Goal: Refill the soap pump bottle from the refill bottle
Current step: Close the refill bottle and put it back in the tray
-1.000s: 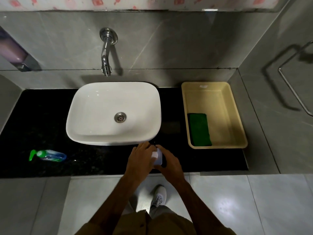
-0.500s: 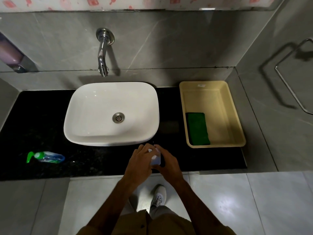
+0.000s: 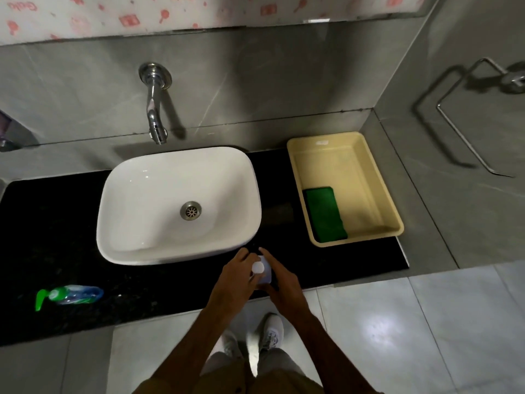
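Change: the round white cap [image 3: 258, 267], covered by the left fingers half a second ago, now shows from above; both hands are in much the same place on the bottle, and the view has tipped up to take in more wall.
Refill bottle: a small pale bottle [image 3: 264, 275] stands upright on the front edge of the black counter [image 3: 42, 237], just below the basin's near right corner; only its cap and a strip of its shoulder can be seen, the rest hidden between the hands.
Left hand: the left hand [image 3: 237, 275] is curled round the bottle's left side, fingers near the cap; whether they touch the cap cannot be told.
Right hand: the right hand [image 3: 279, 281] is wrapped round the bottle's right side, its fingertips reaching past the far side.
Pump bottle: a clear bottle with a green pump [image 3: 69, 295] lies on its side, far left on the counter, well apart from the hands; how much it holds is too dim to tell.
Basin: a white basin [image 3: 147, 223] sits on the counter under the wall tap [image 3: 154, 109].
Tray: a cream tray [image 3: 369, 180] to the right holds a green pad [image 3: 325, 214] in its near left corner.
Cut off: a fitting at the left edge and a wire rail [image 3: 468, 137] at the right run out of view.
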